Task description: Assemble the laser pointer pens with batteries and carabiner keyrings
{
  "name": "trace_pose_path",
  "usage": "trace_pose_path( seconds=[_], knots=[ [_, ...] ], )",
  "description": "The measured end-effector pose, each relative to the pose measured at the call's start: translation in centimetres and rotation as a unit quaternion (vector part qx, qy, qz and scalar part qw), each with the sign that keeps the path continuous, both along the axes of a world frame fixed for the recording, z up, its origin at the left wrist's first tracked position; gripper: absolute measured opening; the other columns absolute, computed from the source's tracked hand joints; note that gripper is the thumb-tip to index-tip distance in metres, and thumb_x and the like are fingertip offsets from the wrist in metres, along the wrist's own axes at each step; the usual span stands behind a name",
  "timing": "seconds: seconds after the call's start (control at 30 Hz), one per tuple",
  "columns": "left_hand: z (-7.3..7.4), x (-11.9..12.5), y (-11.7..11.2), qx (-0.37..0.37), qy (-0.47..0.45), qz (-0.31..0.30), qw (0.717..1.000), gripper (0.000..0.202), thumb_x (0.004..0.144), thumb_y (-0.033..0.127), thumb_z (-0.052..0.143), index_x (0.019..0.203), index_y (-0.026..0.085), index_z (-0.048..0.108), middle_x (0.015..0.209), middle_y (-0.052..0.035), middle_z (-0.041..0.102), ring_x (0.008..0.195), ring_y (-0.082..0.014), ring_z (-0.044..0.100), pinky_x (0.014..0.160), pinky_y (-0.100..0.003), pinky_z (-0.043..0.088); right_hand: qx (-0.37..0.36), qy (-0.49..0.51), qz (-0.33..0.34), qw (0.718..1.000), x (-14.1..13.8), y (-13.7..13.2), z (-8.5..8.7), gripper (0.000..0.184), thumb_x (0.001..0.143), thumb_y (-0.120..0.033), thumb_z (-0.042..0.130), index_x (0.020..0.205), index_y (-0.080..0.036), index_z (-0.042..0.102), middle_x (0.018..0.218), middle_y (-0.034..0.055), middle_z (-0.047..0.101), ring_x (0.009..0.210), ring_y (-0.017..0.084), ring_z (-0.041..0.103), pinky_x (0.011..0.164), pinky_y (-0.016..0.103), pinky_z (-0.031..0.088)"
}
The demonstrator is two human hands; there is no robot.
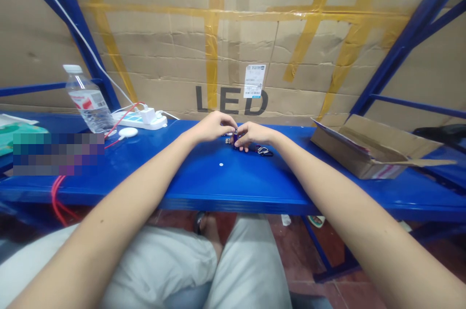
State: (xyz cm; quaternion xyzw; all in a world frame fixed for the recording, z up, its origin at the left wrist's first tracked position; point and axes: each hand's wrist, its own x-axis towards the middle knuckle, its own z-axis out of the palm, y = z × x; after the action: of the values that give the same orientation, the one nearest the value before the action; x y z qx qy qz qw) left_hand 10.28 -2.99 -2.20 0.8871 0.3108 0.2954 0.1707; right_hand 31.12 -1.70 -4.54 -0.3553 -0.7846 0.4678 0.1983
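Observation:
My right hand [251, 135] pinches a small dark blue cylinder [235, 138] with a silvery top, held upright just above the table. From the other side, my left hand [217, 125] brings thumb and fingertips together at that silvery top; whether they grip a separate piece is too small to tell. Below the left fingertips lie a few small shiny metal pieces [227, 141] on the blue table [225, 185]. A silver-and-black carabiner clip [264, 152] lies beside the right hand, partly hidden behind the wrist.
An open cardboard box [364, 149] stands at the right. To the left are a water bottle [89, 100], a white power strip [145, 119], a round white charger [128, 132] and red cables [58, 197]. A small white dot [221, 164] marks the tabletop. Large taped cardboard [174, 56] stands behind.

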Motion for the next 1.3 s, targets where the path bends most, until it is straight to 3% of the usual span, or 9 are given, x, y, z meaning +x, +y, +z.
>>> trace_pose_path(
  seconds=[0.3,0.5,0.63,0.83,1.1,1.3],
  knots=[
    [-0.3,0.1,-0.3,0.037,0.038,0.002,0.999,0.022,0.085,0.021,0.059,0.096,0.016,0.078,0.091,-0.0054,0.076,0.085,-0.0184,0.068,0.080,-0.030,0.051,-0.035,0.023,-0.012,0.999,0.0,0.4,-0.6,0.026,0.063,-0.018,0.084,0.084,-0.014,0.069,0.074,0.0035,0.073,0.065,0.017,0.070,0.068,0.030,0.062],
    [-0.6,0.5,-0.2,0.056,0.033,0.021,0.998,0.022,0.083,0.020,0.061,0.097,0.015,0.078,0.095,-0.0058,0.077,0.087,-0.0185,0.068,0.081,-0.030,0.050,-0.111,0.118,-0.018,0.987,0.0,-0.2,-0.1,0.031,0.074,-0.020,0.081,0.094,-0.015,0.058,0.085,0.0093,0.074,0.081,0.023,0.076,0.083,0.039,0.062],
    [-0.9,0.7,0.2,0.011,0.002,0.028,1.000,0.018,0.081,0.022,0.065,0.091,0.013,0.077,0.087,-0.0057,0.076,0.080,-0.0176,0.066,0.075,-0.029,0.051,-0.138,0.147,0.008,0.979,0.3,-0.4,0.0,0.027,0.083,-0.025,0.076,0.097,-0.016,0.055,0.086,0.0107,0.074,0.086,0.025,0.076,0.089,0.044,0.060],
    [-1.4,0.1,1.6,-0.071,-0.067,0.041,0.994,0.019,0.074,0.024,0.075,0.088,0.012,0.069,0.080,-0.0054,0.071,0.074,-0.0159,0.064,0.068,-0.028,0.049,-0.128,0.165,0.039,0.977,0.3,-0.2,-0.2,0.025,0.084,-0.023,0.076,0.094,-0.016,0.054,0.086,0.0087,0.074,0.088,0.024,0.076,0.097,0.046,0.057],
    [-1.7,-0.2,1.0,-0.191,0.001,0.008,0.981,0.017,0.069,0.022,0.078,0.076,0.015,0.065,0.068,-0.0038,0.070,0.062,-0.0167,0.065,0.063,-0.030,0.049,-0.136,0.167,0.026,0.976,0.3,0.5,-0.7,0.020,0.084,-0.017,0.075,0.089,-0.015,0.055,0.085,0.0082,0.074,0.084,0.021,0.076,0.090,0.040,0.061],
    [-1.1,-0.2,0.3,-0.177,0.056,0.046,0.982,0.017,0.071,0.032,0.075,0.071,0.015,0.070,0.064,-0.0043,0.070,0.058,-0.0159,0.061,0.057,-0.029,0.044,-0.078,0.172,0.007,0.982,0.2,0.8,-0.9,0.022,0.079,-0.017,0.079,0.084,-0.015,0.058,0.078,0.0031,0.072,0.078,0.018,0.075,0.082,0.036,0.063]
  ],
)
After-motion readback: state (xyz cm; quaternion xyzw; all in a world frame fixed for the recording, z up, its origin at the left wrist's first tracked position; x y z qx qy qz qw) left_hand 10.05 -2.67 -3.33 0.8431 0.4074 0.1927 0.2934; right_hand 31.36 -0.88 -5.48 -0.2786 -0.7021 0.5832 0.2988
